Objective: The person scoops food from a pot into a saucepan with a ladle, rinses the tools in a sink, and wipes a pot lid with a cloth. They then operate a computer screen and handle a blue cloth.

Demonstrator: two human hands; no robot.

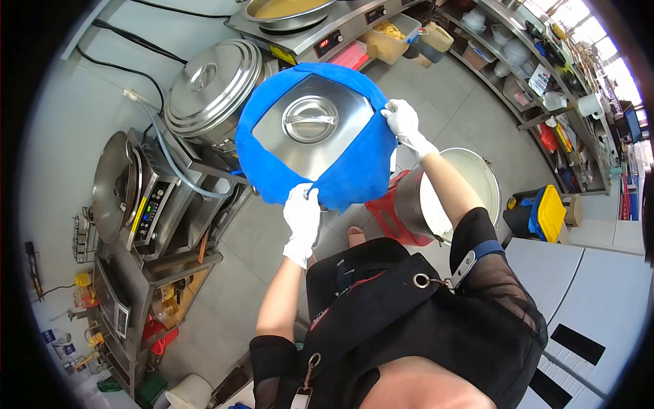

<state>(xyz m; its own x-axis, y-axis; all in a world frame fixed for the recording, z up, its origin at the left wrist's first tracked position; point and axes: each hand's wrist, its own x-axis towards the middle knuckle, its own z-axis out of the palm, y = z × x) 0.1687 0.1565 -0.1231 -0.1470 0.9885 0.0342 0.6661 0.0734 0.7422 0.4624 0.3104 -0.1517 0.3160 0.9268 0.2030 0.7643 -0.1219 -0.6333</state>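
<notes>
A round pot is covered by a steel lid (272, 136) with a raised loop handle. Blue cloth (276, 170) wraps around the lid's rim, leaving its middle bare. My left hand (300, 217), in a white glove, pinches the cloth at the near edge, where its folds gather. On the right side my right hand (403, 124), gloved too, grips the cloth at its edge near a fold. Most of the vessel beneath is hidden by the cloth.
A large lidded steel pot (225, 109) stands at the left, beside an induction cooker (153, 213) with a wok (109, 187). To the right, a cream-filled steel bucket (470, 180) sits near a red stool (385, 211). Loaded shelves (504, 75) line the far right.
</notes>
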